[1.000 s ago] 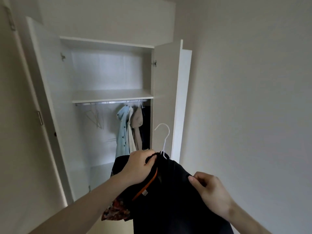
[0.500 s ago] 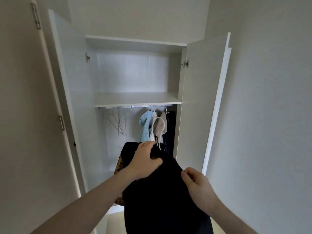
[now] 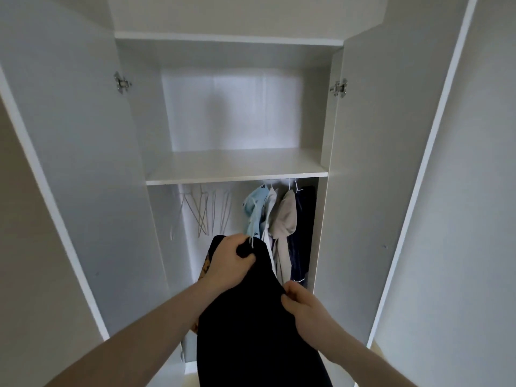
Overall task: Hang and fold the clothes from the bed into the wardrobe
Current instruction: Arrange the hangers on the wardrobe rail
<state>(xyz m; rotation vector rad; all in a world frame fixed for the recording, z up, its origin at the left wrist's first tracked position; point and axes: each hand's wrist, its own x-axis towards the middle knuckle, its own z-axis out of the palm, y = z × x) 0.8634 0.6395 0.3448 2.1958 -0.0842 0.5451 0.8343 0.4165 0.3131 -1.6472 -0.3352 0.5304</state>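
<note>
We hold the black garment (image 3: 251, 331) at 6 o'clock before the open wardrobe (image 3: 234, 166): our left hand (image 3: 230, 263) grips its collar, our right hand (image 3: 303, 308) pinches its shoulder edge.

It was a home, most likely a bedroom corner. A tall white built-in wardrobe (image 3: 231, 166) stood with both doors swung open between plain pale walls (image 3: 474, 191). Under its shelf hung household clothes (image 3: 276, 216) and several bare wire hangers (image 3: 203, 210), ordinary domestic storage rather than shop fittings.
</note>
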